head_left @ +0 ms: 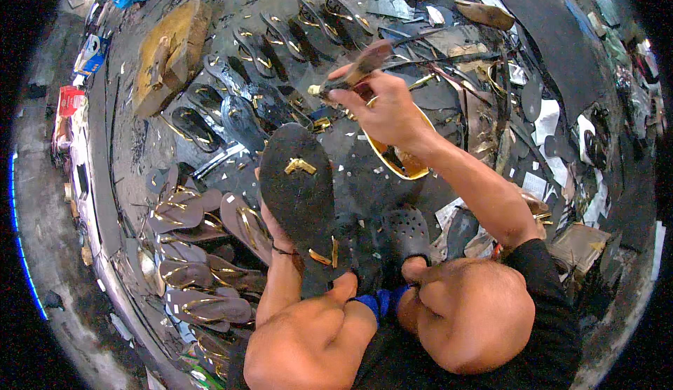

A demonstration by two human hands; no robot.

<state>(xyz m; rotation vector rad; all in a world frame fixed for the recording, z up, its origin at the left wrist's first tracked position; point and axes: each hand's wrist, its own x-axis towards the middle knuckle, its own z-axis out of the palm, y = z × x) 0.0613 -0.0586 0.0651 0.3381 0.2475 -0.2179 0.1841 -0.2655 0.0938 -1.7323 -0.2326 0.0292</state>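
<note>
My left hand (pixel 275 227) grips a dark shoe sole (pixel 298 179) from its left edge and underneath, most of its fingers hidden behind. Gold strap ends (pixel 300 166) lie folded on the sole's upper-facing surface, and more gold strips (pixel 321 257) show at its lower end. Farther off, my right hand (pixel 384 106) is closed round a brown tool (pixel 370 59) with a broad end and a pale yellowish tip; its exact kind is blurred. Below that wrist sits a container with a yellow rim (pixel 399 174), partly covered by my forearm.
Piled at the left are several sandals with gold straps (pixel 210 306); others (pixel 280 36) stand in a row farther off. A thick wooden block (pixel 175 46) lies at the far left, with a shoe last (pixel 485 15) at the far right. Scraps and paper (pixel 550 123) litter the right side.
</note>
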